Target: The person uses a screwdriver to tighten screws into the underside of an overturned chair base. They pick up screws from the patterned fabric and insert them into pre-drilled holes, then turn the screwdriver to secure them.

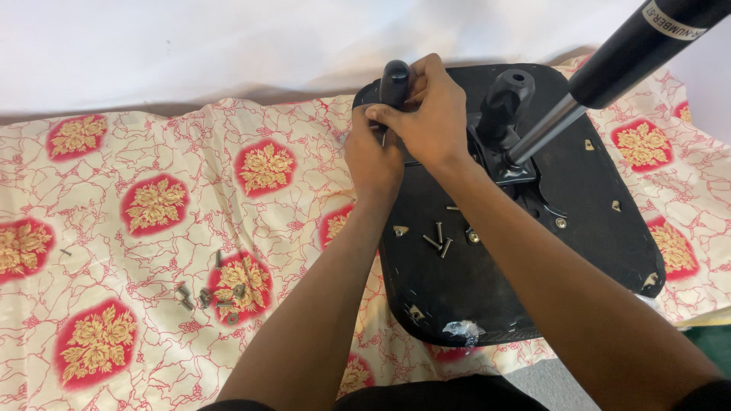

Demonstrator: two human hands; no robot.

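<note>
Both hands meet at the far left edge of the upturned black seat base [487, 289], the right hand [426, 114] wrapped around a black screwdriver handle [394, 82], the left hand [371, 156] curled beneath it, loose screws [438, 240] lying on the base nearer the person.

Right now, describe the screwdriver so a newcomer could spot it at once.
Find the black chair seat base lying on the flowered cloth. At its far left edge, both hands, the left hand and right hand, grip the screwdriver. Its black rounded handle stands upright, unlike the loose screws lying flat.
</note>
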